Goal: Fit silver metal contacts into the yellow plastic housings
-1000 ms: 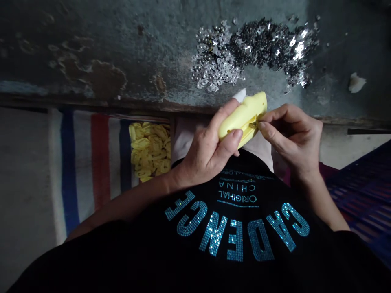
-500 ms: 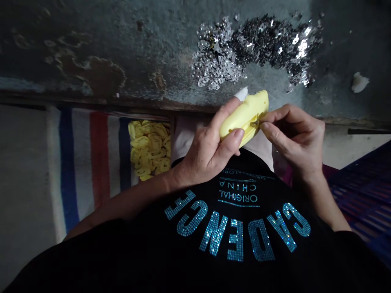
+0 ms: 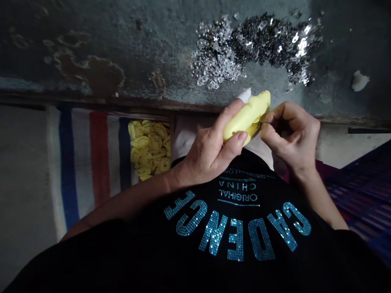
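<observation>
Head view: the left hand's [image 3: 207, 150] fingers are clamped on the yellow casing [image 3: 244, 117], probably light, stiff and slightly slippery, best held by its rounded sides. Beyond them, at its open side, the right hand's [image 3: 295, 140] fingertips nearly meet; whether they grip anything, I cannot tell.

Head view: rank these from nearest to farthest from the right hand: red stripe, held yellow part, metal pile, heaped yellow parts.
From the right hand:
1. Held yellow part: in the left hand, by the right fingertips.
2. Metal pile: on the bench, beyond both hands.
3. Heaped yellow parts: left side.
4. Red stripe: farther left.
</observation>
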`<action>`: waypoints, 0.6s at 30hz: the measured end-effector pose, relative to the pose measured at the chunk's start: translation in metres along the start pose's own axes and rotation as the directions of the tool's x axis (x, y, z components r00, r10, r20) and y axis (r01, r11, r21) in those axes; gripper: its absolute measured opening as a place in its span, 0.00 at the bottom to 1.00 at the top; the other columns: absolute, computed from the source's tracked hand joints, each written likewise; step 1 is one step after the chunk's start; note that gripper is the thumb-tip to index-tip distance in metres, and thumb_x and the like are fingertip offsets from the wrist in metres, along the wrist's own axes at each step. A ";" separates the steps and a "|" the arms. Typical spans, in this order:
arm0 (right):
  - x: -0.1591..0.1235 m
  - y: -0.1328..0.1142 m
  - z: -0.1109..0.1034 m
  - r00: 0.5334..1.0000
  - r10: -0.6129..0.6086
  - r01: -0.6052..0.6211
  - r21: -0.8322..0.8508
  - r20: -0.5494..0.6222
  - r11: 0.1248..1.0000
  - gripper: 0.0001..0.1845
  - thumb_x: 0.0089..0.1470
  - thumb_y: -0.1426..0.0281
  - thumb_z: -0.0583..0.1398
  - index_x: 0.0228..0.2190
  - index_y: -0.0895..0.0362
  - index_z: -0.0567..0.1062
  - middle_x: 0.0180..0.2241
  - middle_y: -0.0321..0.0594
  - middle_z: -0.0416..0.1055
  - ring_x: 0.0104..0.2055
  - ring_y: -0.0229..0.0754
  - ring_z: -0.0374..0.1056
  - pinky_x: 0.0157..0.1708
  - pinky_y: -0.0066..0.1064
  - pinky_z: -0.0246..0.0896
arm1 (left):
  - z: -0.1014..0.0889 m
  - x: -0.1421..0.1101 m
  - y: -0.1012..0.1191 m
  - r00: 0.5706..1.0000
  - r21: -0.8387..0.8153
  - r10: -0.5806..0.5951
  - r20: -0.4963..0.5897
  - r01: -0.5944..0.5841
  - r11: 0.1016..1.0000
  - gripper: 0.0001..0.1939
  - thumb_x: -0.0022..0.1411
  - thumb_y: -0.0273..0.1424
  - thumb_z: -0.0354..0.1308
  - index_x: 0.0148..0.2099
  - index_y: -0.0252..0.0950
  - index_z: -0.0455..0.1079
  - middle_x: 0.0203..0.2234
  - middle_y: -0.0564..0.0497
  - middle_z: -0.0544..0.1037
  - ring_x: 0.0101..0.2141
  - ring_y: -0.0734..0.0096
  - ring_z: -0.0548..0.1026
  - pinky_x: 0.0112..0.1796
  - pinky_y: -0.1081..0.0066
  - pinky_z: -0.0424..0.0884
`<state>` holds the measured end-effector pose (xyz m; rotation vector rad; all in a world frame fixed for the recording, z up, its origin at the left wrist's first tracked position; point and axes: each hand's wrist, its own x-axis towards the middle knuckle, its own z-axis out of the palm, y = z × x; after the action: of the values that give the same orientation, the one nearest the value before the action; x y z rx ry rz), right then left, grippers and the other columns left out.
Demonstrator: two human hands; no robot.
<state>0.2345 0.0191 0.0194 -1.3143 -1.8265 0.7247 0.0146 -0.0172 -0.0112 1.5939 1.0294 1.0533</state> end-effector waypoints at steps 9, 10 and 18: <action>0.000 0.005 -0.002 0.999 0.034 -0.031 0.091 -0.032 0.995 0.08 0.59 0.69 0.67 0.31 0.49 0.73 0.28 0.32 0.69 0.29 0.40 0.62 0.28 0.34 0.56 | 0.003 0.000 -0.004 0.993 -0.183 -0.095 0.067 0.106 0.977 0.35 0.88 0.48 0.49 0.86 0.40 0.51 0.71 0.41 0.77 0.34 0.66 0.88 0.38 0.64 0.87; 0.000 0.005 -0.002 0.999 0.022 -0.020 0.076 -0.027 0.997 0.08 0.60 0.69 0.67 0.31 0.49 0.73 0.28 0.32 0.69 0.28 0.40 0.62 0.28 0.34 0.57 | 0.003 0.001 -0.003 0.993 -0.201 -0.102 0.060 0.112 0.973 0.35 0.87 0.48 0.51 0.85 0.40 0.53 0.70 0.42 0.79 0.34 0.67 0.87 0.37 0.65 0.87; 0.000 0.007 -0.006 1.000 -0.028 0.028 -0.007 0.005 1.000 0.12 0.63 0.71 0.70 0.32 0.48 0.73 0.28 0.34 0.72 0.28 0.41 0.66 0.26 0.38 0.64 | 0.005 0.000 -0.006 0.999 -0.217 -0.040 0.016 0.043 0.975 0.30 0.86 0.45 0.55 0.83 0.48 0.59 0.66 0.46 0.83 0.33 0.67 0.87 0.36 0.63 0.89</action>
<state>0.2431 0.0213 0.0169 -1.2903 -1.8492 0.7077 0.0180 -0.0173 -0.0179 1.3946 0.9030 1.0874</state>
